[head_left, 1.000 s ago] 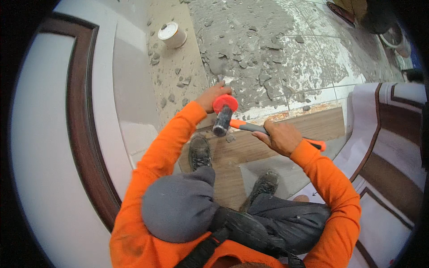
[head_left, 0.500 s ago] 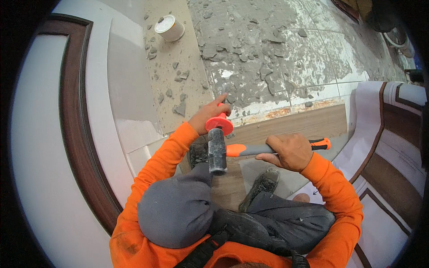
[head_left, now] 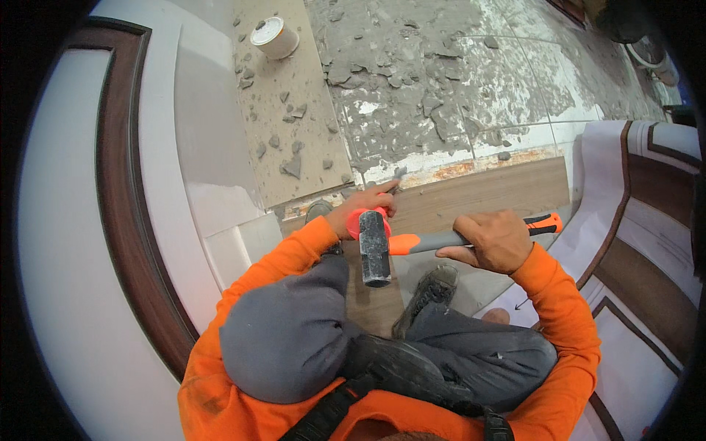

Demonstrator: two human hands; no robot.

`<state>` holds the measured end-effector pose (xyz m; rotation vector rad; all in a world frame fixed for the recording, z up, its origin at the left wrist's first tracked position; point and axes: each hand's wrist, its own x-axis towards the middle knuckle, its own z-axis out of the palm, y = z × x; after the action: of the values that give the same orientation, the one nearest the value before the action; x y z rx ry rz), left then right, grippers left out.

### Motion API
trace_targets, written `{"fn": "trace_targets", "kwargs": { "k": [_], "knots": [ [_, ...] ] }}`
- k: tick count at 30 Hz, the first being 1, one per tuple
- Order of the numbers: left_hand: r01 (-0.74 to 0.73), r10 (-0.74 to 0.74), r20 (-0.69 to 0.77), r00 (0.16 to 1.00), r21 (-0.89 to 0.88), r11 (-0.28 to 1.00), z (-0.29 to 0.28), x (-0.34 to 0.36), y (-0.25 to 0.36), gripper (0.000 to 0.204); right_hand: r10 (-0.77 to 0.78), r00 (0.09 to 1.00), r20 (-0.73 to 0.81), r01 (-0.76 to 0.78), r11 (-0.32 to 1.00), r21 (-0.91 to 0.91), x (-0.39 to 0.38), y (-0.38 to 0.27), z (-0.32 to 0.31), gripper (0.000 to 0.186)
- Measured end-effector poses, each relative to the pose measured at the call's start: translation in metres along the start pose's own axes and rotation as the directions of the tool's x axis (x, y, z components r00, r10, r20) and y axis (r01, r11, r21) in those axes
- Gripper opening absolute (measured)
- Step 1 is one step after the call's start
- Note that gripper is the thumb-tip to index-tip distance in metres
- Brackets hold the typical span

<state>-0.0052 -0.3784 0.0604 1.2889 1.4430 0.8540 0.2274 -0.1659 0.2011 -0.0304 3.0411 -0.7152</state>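
Note:
My left hand point(head_left: 362, 207) is wrapped round a chisel with a red-pink hand guard point(head_left: 354, 220), the index finger stretched along it. The chisel's tip is by the edge where the mortar-smeared tiles point(head_left: 507, 140) meet a wood-look plank point(head_left: 485, 184). In my right hand point(head_left: 494, 239) is a club hammer, gripped round its grey and orange handle. The dusty steel hammer head point(head_left: 375, 253) hangs over the near side of the guard and hides part of the chisel's grip; whether they touch I cannot tell.
Grey mortar chips point(head_left: 292, 165) lie on a beige strip point(head_left: 290, 95) at the left, with a white tub point(head_left: 275, 38) farther back. A dark-framed white panel point(head_left: 125, 184) stands along the left. A printed sheet point(head_left: 603, 169) covers the right side. My shoes are close beneath the tools.
The chisel and my left hand have come nearer and slightly right, its tip going from the mortar area to the plank's edge. The hammer has shifted a little to the right.

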Motion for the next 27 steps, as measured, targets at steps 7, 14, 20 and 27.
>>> {"fn": "trace_targets", "kwargs": {
  "k": [7, 14, 20, 27],
  "knots": [
    [-0.012, 0.046, -0.107, 0.993, 0.300, 0.954, -0.038, 0.015, -0.005, 0.025, 0.063, 0.998, -0.024, -0.064, 0.997, -0.051, -0.001, -0.001, 0.004, 0.055],
    [-0.070, 0.070, 0.006, 0.997, 0.264, 0.962, -0.059, 0.028, 0.000, 0.025, 0.046, 0.997, -0.064, -0.047, 0.999, -0.008, 0.001, -0.008, -0.003, 0.053],
    [-0.061, 0.014, 0.117, 0.993, 0.406, 0.912, -0.060, 0.045, 0.015, 0.026, -0.065, 0.994, -0.092, 0.066, 0.998, 0.013, 0.002, 0.001, 0.012, 0.054],
    [-0.059, -0.001, 0.138, 0.990, 0.424, 0.904, -0.066, 0.053, 0.018, 0.025, 0.068, 0.997, -0.024, -0.068, 0.998, -0.011, 0.005, -0.007, 0.016, 0.054]
  ]
}}
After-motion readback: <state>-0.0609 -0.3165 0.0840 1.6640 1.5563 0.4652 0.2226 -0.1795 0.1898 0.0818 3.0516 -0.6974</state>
